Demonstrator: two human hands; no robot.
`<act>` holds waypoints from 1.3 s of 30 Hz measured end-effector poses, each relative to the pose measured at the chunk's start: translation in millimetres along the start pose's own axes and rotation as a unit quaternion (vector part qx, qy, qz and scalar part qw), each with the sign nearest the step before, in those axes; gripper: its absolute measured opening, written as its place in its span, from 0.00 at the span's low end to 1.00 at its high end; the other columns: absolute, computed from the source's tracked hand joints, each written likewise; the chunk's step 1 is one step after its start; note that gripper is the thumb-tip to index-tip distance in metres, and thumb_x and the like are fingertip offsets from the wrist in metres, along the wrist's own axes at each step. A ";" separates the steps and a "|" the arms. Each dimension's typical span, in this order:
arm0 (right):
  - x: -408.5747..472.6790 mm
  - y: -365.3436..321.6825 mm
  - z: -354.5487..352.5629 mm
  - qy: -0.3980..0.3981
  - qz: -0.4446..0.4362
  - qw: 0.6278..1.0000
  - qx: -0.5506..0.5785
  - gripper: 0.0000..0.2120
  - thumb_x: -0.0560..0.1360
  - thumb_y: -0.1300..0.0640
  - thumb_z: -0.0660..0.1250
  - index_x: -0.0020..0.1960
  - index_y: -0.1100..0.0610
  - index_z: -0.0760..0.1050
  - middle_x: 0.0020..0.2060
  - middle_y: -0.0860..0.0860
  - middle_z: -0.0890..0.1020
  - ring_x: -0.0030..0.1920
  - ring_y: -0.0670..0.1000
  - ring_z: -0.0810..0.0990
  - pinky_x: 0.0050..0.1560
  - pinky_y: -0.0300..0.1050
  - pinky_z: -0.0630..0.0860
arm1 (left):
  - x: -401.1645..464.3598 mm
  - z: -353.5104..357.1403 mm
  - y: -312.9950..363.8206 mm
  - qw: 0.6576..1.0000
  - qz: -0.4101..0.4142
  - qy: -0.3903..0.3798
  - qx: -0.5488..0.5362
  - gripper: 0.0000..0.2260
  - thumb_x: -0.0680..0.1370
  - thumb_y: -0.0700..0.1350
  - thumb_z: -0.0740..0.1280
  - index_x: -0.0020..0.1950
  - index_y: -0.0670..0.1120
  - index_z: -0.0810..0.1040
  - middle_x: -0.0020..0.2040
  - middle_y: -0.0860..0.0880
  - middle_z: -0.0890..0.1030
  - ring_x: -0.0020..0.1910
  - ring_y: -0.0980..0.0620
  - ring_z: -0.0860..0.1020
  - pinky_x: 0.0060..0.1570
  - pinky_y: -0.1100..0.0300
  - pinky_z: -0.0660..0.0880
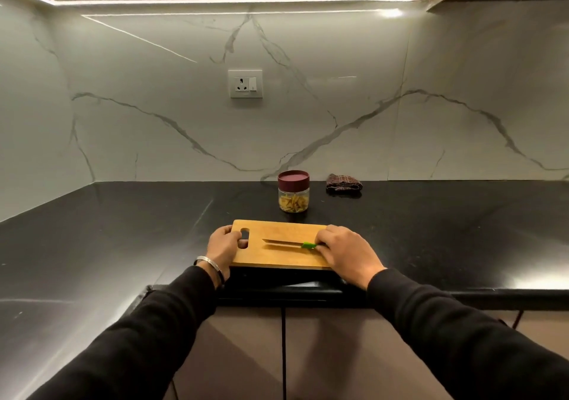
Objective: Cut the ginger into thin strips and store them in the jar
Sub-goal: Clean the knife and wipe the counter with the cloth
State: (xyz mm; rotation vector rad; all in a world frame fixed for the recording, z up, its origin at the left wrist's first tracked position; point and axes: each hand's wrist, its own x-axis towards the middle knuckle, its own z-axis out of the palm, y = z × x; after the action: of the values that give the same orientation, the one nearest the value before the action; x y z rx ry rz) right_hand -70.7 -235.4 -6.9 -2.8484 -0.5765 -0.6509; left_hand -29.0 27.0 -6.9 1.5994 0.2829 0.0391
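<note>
Both hands work the board [280, 242] — left hand [222, 245] grasping its handle end, right hand [345, 252] grasping the knife [286, 243]; lift level, jar [293, 191] already capped.

Folded checked cloth [344, 182] on black counter [123, 230], wall socket [245, 83]

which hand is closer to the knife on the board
Right. The right hand is on the knife at its green handle end, on the right side of the cutting board. The left hand grips the board's left edge by the handle hole, away from the blade tip.
</note>
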 end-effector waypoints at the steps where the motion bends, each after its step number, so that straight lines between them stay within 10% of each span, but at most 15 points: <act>1: -0.2 0.9 0.8 0.000 0.001 1.000 0.011 0.08 0.82 0.51 0.62 0.56 0.52 0.79 0.50 0.47 0.79 0.51 0.48 0.78 0.53 0.44 0.77 | 3.3 -0.1 -3.2 0.999 0.017 0.021 0.035 0.11 0.82 0.41 0.61 0.63 0.43 0.76 0.46 0.45 0.85 0.43 0.48 0.82 0.51 0.48 0.80; 6: -2.6 2.7 7.3 0.014 0.014 0.999 0.042 0.08 0.82 0.51 0.63 0.54 0.52 0.79 0.50 0.48 0.79 0.51 0.48 0.77 0.52 0.42 0.76 | 4.1 1.3 -9.8 0.947 0.100 0.094 0.292 0.10 0.78 0.50 0.67 0.47 0.45 0.83 0.40 0.48 0.81 0.45 0.45 0.78 0.39 0.56 0.70; 11: -6.7 1.5 12.9 0.048 0.033 0.996 0.067 0.08 0.81 0.52 0.65 0.53 0.53 0.81 0.49 0.47 0.79 0.49 0.47 0.76 0.49 0.41 0.75 | -0.6 5.5 -11.9 0.909 0.116 0.144 0.374 0.13 0.79 0.54 0.65 0.59 0.50 0.80 0.50 0.49 0.82 0.51 0.44 0.78 0.56 0.50 0.72; 17: -7.9 3.1 11.3 0.029 0.066 0.987 0.142 0.07 0.78 0.52 0.70 0.53 0.52 0.85 0.50 0.45 0.81 0.51 0.45 0.76 0.55 0.41 0.74 | -9.6 2.3 -18.9 0.910 0.128 0.140 0.368 0.20 0.78 0.47 0.68 0.70 0.54 0.75 0.64 0.49 0.80 0.63 0.44 0.76 0.65 0.48 0.65; 25: -10.4 3.4 13.6 0.027 0.078 0.984 0.160 0.14 0.79 0.51 0.69 0.63 0.51 0.80 0.57 0.46 0.81 0.57 0.44 0.75 0.58 0.37 0.71 | -15.9 4.0 -24.0 0.907 0.181 0.147 0.351 0.14 0.79 0.57 0.64 0.62 0.56 0.81 0.57 0.50 0.83 0.56 0.46 0.79 0.62 0.48 0.73; 39: -7.8 13.5 34.3 -0.010 0.080 0.983 0.166 0.16 0.79 0.42 0.58 0.61 0.43 0.79 0.52 0.40 0.73 0.54 0.44 0.72 0.56 0.49 0.72 | -13.7 14.3 -24.2 0.802 0.227 0.009 0.552 0.37 0.72 0.76 0.43 0.71 0.58 0.69 0.75 0.54 0.67 0.76 0.48 0.62 0.70 0.44 0.63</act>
State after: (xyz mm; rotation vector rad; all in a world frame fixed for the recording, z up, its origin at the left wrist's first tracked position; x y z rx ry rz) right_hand -58.5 -242.1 -41.9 -2.5566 -0.4080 -0.4512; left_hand -43.2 10.7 -29.5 2.8169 -0.1294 0.3081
